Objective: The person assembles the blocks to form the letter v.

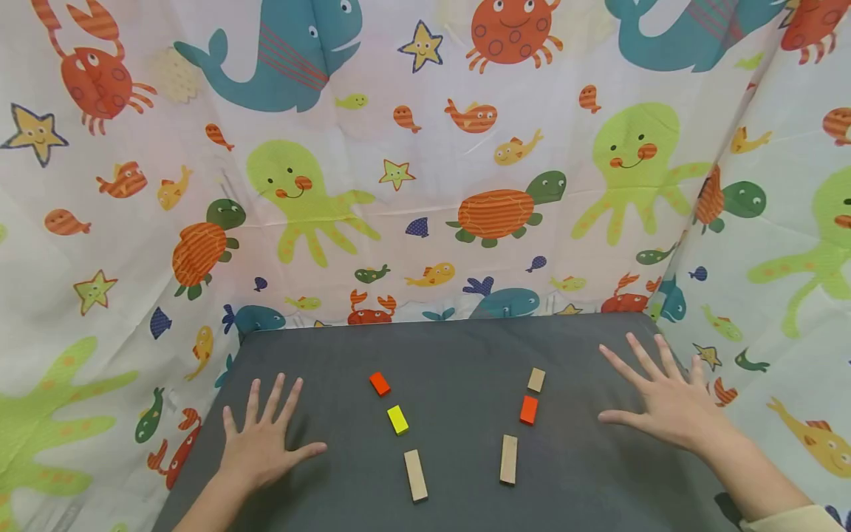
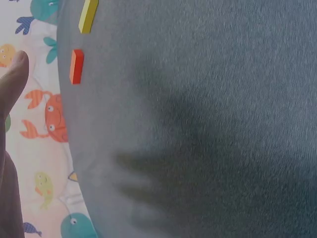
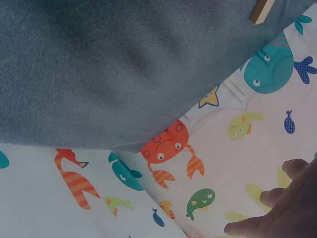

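My left hand hovers over the table's left side, fingers spread and holding nothing. On the right side my right hand is spread the same way, also holding nothing. Between them lie two rows of small blocks. The left row has a red block, a yellow block and a long plain wooden block. In the right row are a short plain wooden block, a red block and a long plain wooden block. The left wrist view shows the yellow block and red block.
A dark grey cloth covers the table. Behind it and along both sides hangs a white curtain printed with sea animals. Shadows of the hands fall on the cloth. A pale sleeve shows at lower right.
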`<control>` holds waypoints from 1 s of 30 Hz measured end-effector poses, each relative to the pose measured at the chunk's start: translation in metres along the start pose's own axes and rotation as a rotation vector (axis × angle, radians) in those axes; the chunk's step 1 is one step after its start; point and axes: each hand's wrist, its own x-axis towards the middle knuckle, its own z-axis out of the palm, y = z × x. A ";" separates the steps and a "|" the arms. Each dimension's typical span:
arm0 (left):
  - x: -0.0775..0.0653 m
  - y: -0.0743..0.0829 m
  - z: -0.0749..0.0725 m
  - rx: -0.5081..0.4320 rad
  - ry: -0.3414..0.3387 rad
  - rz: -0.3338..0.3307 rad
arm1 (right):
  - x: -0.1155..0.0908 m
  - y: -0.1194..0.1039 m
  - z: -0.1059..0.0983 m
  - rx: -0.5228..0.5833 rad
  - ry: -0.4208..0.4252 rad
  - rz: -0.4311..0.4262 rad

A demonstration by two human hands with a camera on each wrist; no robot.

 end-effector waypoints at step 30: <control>-0.007 0.025 0.019 -0.092 -0.026 -0.007 | 0.007 -0.032 0.017 0.195 -0.018 -0.014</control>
